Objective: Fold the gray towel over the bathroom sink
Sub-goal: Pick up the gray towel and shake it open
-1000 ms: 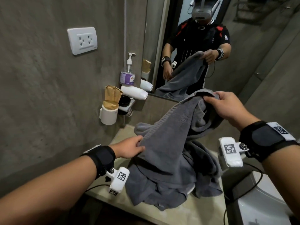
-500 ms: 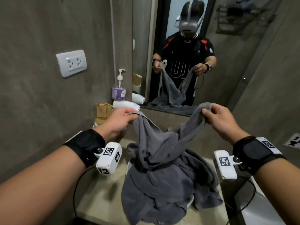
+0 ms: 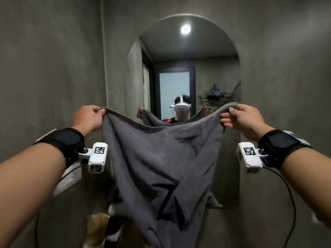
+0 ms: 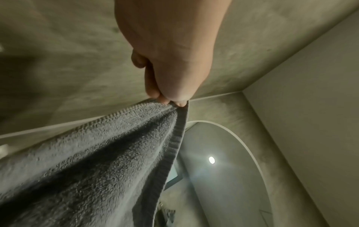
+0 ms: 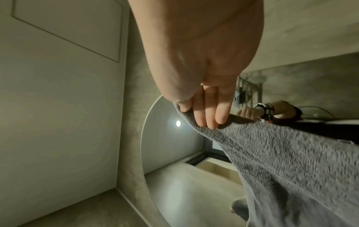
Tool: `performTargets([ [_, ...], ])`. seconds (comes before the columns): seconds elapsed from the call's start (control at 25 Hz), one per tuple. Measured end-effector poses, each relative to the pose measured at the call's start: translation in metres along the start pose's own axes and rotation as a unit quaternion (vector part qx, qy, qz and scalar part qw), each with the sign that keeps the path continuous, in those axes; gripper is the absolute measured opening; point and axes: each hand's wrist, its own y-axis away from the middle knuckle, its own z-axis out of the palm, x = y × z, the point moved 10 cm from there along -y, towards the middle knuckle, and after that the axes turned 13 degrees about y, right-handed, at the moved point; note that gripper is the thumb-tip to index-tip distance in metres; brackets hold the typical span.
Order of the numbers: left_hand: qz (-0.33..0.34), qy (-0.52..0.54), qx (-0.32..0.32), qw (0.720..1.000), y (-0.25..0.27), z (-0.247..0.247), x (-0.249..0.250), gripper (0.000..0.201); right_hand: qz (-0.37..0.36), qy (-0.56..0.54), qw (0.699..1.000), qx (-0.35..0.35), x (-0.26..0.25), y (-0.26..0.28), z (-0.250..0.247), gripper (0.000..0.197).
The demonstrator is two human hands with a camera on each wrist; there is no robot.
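The gray towel [image 3: 161, 158] hangs spread between both raised hands in front of the mirror, its lower part twisted and dropping out of the bottom of the head view. My left hand [image 3: 89, 117] pinches the towel's upper left corner [image 4: 155, 110]. My right hand [image 3: 240, 119] pinches the upper right corner, fingers curled over the towel's edge [image 5: 252, 145]. The top edge sags between the two hands. The sink is hidden below the towel.
An arched mirror [image 3: 188, 77] on the gray concrete wall reflects the person, the towel and a ceiling light. A wall socket [image 3: 69, 181] sits low left behind my left forearm. A brown paper-wrapped item [image 3: 98, 228] shows blurred at the bottom left of the towel.
Both hands have risen and moved apart, lifting the towel off the counter and spreading its top edge. The head view has tilted up toward the mirror.
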Motion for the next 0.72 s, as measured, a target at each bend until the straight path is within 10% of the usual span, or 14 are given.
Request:
performTargets([
  [0.16, -0.009, 0.118, 0.039, 0.992, -0.056, -0.027, 0.047, 0.024, -0.080, 0.028, 0.995, 0.059, -0.068, -0.041, -0.044, 0.019],
  [0.36, 0.160, -0.034, 0.100, 0.981, -0.085, -0.067, 0.128, 0.018, -0.190, 0.075, 0.972, 0.114, -0.147, -0.077, -0.084, 0.021],
  [0.72, 0.134, -0.030, 0.108, 0.985, -0.150, -0.141, 0.210, 0.061, -0.216, 0.128, 0.943, 0.218, -0.210, -0.111, -0.170, 0.021],
])
